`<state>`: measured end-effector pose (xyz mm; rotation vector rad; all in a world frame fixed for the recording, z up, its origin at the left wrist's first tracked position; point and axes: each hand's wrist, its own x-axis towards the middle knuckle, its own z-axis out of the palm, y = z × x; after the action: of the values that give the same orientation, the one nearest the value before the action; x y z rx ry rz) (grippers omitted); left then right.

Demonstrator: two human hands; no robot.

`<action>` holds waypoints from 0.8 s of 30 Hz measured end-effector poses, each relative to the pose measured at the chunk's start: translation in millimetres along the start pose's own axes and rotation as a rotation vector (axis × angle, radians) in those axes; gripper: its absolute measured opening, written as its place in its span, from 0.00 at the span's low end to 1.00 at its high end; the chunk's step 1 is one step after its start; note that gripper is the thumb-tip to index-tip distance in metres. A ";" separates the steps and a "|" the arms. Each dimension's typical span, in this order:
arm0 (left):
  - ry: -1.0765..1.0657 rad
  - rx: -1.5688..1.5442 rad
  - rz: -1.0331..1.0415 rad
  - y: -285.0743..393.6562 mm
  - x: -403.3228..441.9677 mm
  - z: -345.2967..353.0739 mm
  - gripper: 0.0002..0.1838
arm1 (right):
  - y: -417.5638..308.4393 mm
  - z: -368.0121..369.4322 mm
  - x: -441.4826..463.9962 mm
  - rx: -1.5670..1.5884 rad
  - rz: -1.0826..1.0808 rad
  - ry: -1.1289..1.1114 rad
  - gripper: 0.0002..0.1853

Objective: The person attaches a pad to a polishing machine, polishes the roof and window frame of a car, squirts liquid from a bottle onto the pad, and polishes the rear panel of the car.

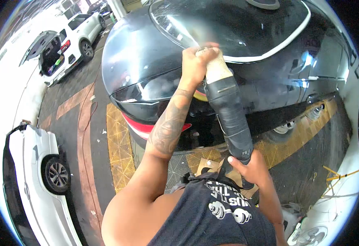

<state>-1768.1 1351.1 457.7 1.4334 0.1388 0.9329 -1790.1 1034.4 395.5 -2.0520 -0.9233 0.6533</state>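
A long black power tool [228, 110], seemingly a polisher, lies along the side of a glossy black car [146, 53]. My left hand [196, 65] is wrapped round its pale, cloth-like front end. At the rear end, my right hand [252, 167] grips the black body, thumb on top. Part of a yellow-edged disc [200, 96] shows beneath the tool, between my left forearm and the tool body. A red tail light [140, 128] is left of the tool, partly behind my forearm.
At the left stand a white car [40, 164] and, farther back, a white vehicle [79, 30] with its rear door raised. A cable [90, 117] runs over the floor. Yellow grating [120, 143] lies below the black car. A fan [310, 237] is at the lower right.
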 end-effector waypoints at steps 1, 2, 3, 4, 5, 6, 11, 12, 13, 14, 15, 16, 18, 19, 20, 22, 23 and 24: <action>0.029 0.062 -0.002 4.1 -5.6 -10.0 0.15 | 2.2 6.2 2.3 -0.003 -0.036 0.008 0.19; 0.047 0.075 -0.001 7.2 -10.8 -26.4 0.15 | 1.5 11.5 6.7 -0.001 -0.048 -0.012 0.19; 0.099 0.095 0.011 9.8 -16.1 -48.0 0.15 | -4.6 19.0 12.3 -0.050 -0.127 -0.028 0.20; 0.146 0.112 0.022 14.1 -21.5 -69.4 0.16 | -13.2 26.9 17.9 -0.098 -0.203 -0.039 0.20; 0.172 0.118 0.026 21.7 -27.9 -91.8 0.17 | -28.8 35.2 24.8 -0.035 -0.229 -0.084 0.18; 0.191 0.122 0.030 30.4 -33.8 -115.5 0.17 | -40.3 43.3 30.9 -0.029 -0.223 -0.087 0.18; 0.348 0.194 0.057 59.7 -67.5 -212.1 0.20 | -78.8 87.4 53.4 -0.146 -0.229 -0.328 0.16; 0.374 0.185 0.042 70.1 -78.4 -212.4 0.20 | -85.8 88.6 54.5 -0.118 -0.230 -0.365 0.16; 0.402 0.176 0.056 70.0 -85.3 -215.9 0.21 | -82.5 90.2 53.4 -0.116 -0.210 -0.340 0.16; 0.417 0.162 0.069 67.0 -88.2 -216.7 0.21 | -75.2 94.3 51.3 -0.093 -0.224 -0.323 0.17; 0.404 0.153 0.073 60.7 -86.8 -213.7 0.21 | -65.8 95.5 49.8 -0.074 -0.235 -0.291 0.18; 0.390 0.138 0.079 51.9 -82.8 -203.8 0.21 | -52.7 90.8 46.3 -0.016 -0.275 -0.293 0.22; 0.300 0.036 0.084 41.0 -76.8 -168.1 0.20 | -38.0 74.9 28.6 0.050 -0.185 -0.229 0.26; 0.270 0.075 0.083 34.7 -70.5 -145.4 0.19 | -23.9 68.4 21.4 0.046 -0.169 -0.197 0.26; 0.245 0.117 0.088 30.9 -64.8 -119.9 0.19 | -4.5 63.6 18.5 0.067 -0.173 -0.105 0.27; 0.137 0.084 0.059 15.0 -51.1 -68.9 0.17 | 30.2 48.6 10.5 0.084 -0.176 0.008 0.29; 0.095 0.084 0.084 3.1 -44.0 -40.4 0.16 | 45.4 38.3 6.6 0.064 -0.069 0.056 0.29; 0.051 0.085 0.114 -8.0 -38.4 -10.3 0.15 | 62.9 27.1 4.4 0.048 0.034 0.108 0.29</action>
<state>-1795.7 1336.6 431.7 1.5092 0.1373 1.0676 -1782.1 1022.5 328.4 -2.0430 -0.8046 0.5717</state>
